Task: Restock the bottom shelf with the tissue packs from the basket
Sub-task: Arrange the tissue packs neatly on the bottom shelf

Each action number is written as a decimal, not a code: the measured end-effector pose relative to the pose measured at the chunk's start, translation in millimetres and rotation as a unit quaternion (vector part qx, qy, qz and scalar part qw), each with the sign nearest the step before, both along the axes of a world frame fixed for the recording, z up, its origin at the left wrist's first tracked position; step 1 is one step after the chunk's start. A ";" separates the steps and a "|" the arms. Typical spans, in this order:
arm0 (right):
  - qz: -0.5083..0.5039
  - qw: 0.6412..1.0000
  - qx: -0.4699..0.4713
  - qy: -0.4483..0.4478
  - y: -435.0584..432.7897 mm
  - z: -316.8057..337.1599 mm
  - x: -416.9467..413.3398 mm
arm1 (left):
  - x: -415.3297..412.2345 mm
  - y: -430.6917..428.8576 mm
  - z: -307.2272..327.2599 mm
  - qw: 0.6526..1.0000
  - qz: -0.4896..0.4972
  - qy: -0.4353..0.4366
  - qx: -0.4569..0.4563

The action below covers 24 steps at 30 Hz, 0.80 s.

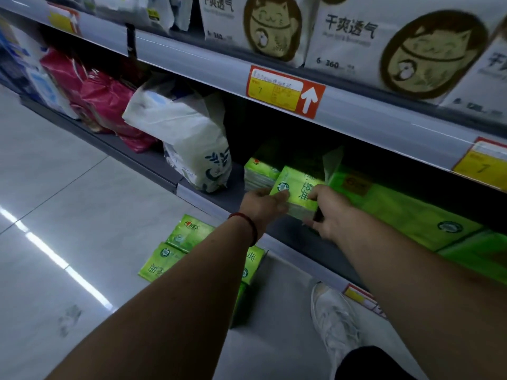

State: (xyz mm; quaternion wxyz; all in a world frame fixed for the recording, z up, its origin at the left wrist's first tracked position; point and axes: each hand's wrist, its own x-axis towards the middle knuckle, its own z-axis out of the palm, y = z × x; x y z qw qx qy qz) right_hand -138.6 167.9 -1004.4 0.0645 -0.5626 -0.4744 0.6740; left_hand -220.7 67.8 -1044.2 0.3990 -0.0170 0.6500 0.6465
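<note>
On floor (pixel 68 204): maybe four green packs (pixel 189 233).

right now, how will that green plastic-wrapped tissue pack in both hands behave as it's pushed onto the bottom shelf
The green plastic-wrapped tissue pack probably feels light: the left hand and right hand steady it by the fingers only. Its glossy film may slide easily on the bottom shelf. Being flat, it seems unlikely to roll, though it could squash slightly.
</note>
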 end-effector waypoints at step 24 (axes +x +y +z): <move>0.377 0.840 0.366 -0.140 -5.7 -9.6 -2.0 | -9.3 -2.9 6.6 0.698 -0.338 0.535 -0.334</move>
